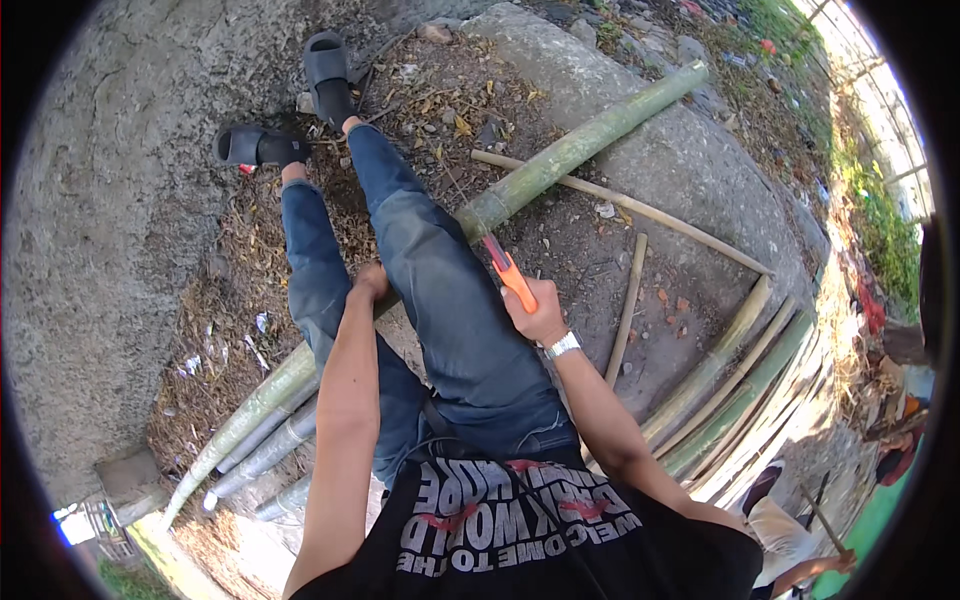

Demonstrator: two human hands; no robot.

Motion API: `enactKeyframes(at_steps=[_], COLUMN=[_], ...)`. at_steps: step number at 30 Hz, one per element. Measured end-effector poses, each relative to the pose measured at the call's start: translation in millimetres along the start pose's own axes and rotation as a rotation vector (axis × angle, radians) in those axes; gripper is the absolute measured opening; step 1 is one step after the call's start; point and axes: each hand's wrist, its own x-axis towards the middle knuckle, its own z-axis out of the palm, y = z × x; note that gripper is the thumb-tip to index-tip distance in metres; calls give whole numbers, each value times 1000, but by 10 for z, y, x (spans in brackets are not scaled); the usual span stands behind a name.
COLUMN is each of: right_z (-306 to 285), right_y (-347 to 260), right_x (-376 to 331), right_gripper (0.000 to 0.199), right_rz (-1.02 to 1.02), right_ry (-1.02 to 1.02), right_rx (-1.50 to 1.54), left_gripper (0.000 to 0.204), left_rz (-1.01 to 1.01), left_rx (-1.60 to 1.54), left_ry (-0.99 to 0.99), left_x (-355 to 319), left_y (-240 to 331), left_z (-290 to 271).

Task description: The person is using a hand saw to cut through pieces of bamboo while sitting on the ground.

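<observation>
A blue denim leg (435, 260) hides part of the round green bamboo pole (590, 145); I cannot resolve the fingers of the bare left hand (371, 280). The rim crops a green-clad co-worker (885, 515).

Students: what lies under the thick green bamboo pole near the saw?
A thin stick crosses beneath the green bamboo pole, showing on both sides. A stone slab shows on either side of the pole's far end. The stick's middle and anything else directly underneath are covered.

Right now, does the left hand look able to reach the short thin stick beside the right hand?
Probably not directly: the right leg and the right hand, holding the orange-handled tool, are between the left hand and the short thin stick.
</observation>
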Motion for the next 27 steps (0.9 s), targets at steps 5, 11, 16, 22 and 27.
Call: enactKeyframes(at_steps=[5, 11, 16, 22, 27], right_z=[-158, -583, -1153, -1241, -1153], right_y=[65, -117, -388, -648, -417], right_x=[5, -761, -1360, -1286, -1604], right_gripper=[23, 22, 13, 25, 23], right_rz=[28, 203, 290, 351, 374], right_ry=[-18, -65, -68, -121, -93], right_rx=[98, 8, -11, 116, 82], left_gripper=[42, 55, 47, 40, 38], left_rz=[125, 115, 79, 112, 143], left_rx=[123, -28, -180, -142, -15], left_ry=[84, -112, -5, -28, -9], left_x=[83, 186, 253, 138, 197], left_y=[-109, -26, -201, -15, -374], left_z=[261, 435, 526, 372, 406])
